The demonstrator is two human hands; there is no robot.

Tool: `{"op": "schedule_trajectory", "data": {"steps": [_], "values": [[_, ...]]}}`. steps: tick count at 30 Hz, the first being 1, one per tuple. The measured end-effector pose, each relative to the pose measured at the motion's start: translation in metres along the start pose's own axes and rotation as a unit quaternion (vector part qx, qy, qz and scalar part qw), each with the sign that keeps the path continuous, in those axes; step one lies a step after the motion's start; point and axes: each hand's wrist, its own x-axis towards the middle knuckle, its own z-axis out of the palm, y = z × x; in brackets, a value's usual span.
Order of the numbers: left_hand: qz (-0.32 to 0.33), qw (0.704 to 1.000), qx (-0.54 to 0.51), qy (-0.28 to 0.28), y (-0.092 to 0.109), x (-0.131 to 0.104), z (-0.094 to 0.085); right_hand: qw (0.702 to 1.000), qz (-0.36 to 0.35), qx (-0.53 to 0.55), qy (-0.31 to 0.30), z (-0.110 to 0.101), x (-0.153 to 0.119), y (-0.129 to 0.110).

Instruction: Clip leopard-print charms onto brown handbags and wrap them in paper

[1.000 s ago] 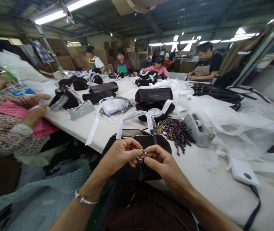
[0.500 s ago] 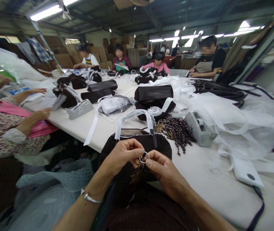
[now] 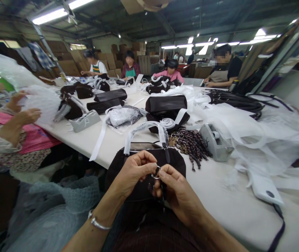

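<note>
Workshop: dark roof, strip lights, stacked cardboard boxes towards the back.
Table: pale top, laden with dark bags and, at right, white wrapping.
Handbag: one, dark, at the table's near edge; handles wrapped in white.
Left hand: grip pinched, thumb and finger on the left side of a ring; silver bracelet at the wrist.
Right hand: grip pinched on the ring's right side; lower fingers curled beside a dark strand, partly hidden, its join to the ring unclear.
Ring: one, metal, held between the two hands, in front of the handbag.
Tassels: one heap, brown, metal loops among them, just beyond the handbag to the right.
Grey dispenser: one, beside the tassels.
White device: one, dark cord attached, right part of the table.
Co-worker: at left, pink apron, both hands on a translucent plastic sheet.
Far side: four more people.
</note>
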Motion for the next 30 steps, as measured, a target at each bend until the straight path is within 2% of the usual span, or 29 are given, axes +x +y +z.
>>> {"op": "schedule_trajectory", "data": {"steps": [5,9,11,13,16,18,19,25,30], "values": [[-0.024,0.997,-0.062,-0.045,-0.002,0.003,0.005,0.997,-0.044,-0.050,0.034,-0.006,0.000,-0.005],[-0.015,0.998,-0.036,-0.050,-0.009,0.021,0.003,0.992,-0.056,-0.078,0.086,-0.018,0.008,-0.011],[0.005,0.999,0.027,-0.033,-0.016,0.037,-0.003,0.988,-0.059,-0.094,0.110,-0.025,0.014,-0.014],[0.028,0.990,0.135,-0.017,-0.024,0.059,-0.010,0.984,-0.060,-0.108,0.130,-0.031,0.023,-0.017],[0.070,0.934,0.351,0.004,-0.036,0.095,-0.018,0.978,-0.060,-0.131,0.148,-0.040,0.039,-0.025],[0.077,0.897,0.436,0.012,-0.042,0.118,-0.018,0.970,-0.072,-0.163,0.163,-0.047,0.052,-0.030],[0.072,0.889,0.452,0.012,-0.045,0.129,-0.016,0.965,-0.081,-0.180,0.173,-0.051,0.059,-0.033],[0.029,0.914,0.404,-0.024,-0.063,0.177,-0.004,0.925,-0.108,-0.253,0.261,-0.081,0.101,-0.035],[-0.015,0.957,0.282,-0.068,-0.085,0.192,-0.008,0.884,-0.133,-0.325,0.309,-0.101,0.128,-0.024]]}}
